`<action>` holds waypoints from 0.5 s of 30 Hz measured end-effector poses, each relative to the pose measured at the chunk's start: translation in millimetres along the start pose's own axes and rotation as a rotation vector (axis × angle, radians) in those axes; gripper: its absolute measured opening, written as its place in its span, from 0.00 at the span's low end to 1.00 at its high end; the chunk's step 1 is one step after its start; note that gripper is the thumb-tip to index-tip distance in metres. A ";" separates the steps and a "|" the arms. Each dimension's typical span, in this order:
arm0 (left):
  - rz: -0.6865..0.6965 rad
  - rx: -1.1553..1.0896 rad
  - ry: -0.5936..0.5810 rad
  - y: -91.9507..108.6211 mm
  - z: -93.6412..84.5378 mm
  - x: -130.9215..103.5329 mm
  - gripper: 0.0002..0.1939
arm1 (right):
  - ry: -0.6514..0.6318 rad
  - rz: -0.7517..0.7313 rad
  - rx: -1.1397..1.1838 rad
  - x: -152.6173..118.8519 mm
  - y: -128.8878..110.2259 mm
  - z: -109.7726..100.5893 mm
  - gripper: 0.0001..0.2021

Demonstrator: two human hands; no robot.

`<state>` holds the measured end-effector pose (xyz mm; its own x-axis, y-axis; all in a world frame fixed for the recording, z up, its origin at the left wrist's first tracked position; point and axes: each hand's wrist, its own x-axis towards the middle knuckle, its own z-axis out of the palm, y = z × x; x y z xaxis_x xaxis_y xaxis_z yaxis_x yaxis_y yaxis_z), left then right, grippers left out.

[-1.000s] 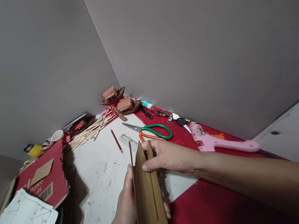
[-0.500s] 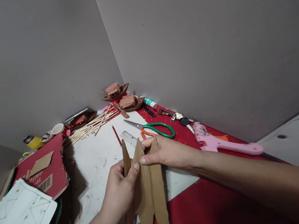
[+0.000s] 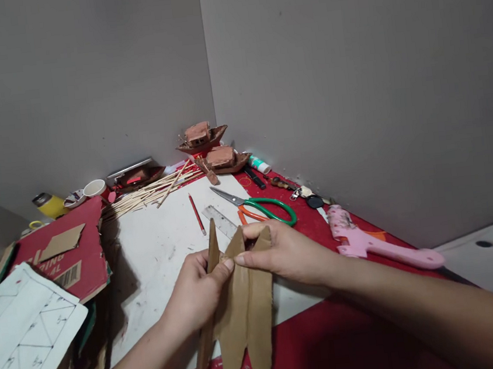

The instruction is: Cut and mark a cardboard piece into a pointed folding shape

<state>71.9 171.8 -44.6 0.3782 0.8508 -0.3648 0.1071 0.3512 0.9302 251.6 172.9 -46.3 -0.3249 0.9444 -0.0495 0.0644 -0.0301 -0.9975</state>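
A brown cardboard cutout point(image 3: 238, 314) with pointed, folded panels is held upright between both hands, its lower points reaching the bottom of the view. My left hand point(image 3: 200, 289) is closed on its left panel, thumb pressed near the upper edge. My right hand point(image 3: 280, 254) pinches the middle and right panels near their tips, the thumb in front and fingers partly hidden behind. Just beyond the hands lie a metal ruler point(image 3: 220, 221), scissors point(image 3: 271, 210) with green and orange handles, and a red pencil point(image 3: 197, 213).
A pink glue gun point(image 3: 380, 247) lies on the right. Model boats point(image 3: 224, 160) and thin wooden sticks point(image 3: 151, 195) sit at the back. At left are red cardboard point(image 3: 75, 249), a paper with a drawn pattern point(image 3: 28, 330), a cup point(image 3: 95, 189) and a yellow bottle point(image 3: 49, 205).
The camera view has turned slightly left. Both thumbs have come closer together on the cardboard, and the cutout now leans, its lower end swung left.
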 end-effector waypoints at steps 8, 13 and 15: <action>-0.052 -0.100 0.006 -5.3 -0.8 7.0 0.20 | 0.101 -0.223 -0.321 0.3 4.3 4.3 0.12; -0.019 -0.149 -0.045 -2.9 -0.4 4.7 0.21 | -0.095 0.030 0.030 1.0 5.0 -4.2 0.06; 0.026 -0.149 -0.020 -2.5 -1.5 3.6 0.19 | -0.103 0.044 0.063 0.7 5.6 -8.0 0.10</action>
<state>71.6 174.6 -48.3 0.3976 0.8531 -0.3379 -0.0403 0.3842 0.9224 259.3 176.0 -51.5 -0.4188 0.9031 -0.0954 0.0228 -0.0945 -0.9953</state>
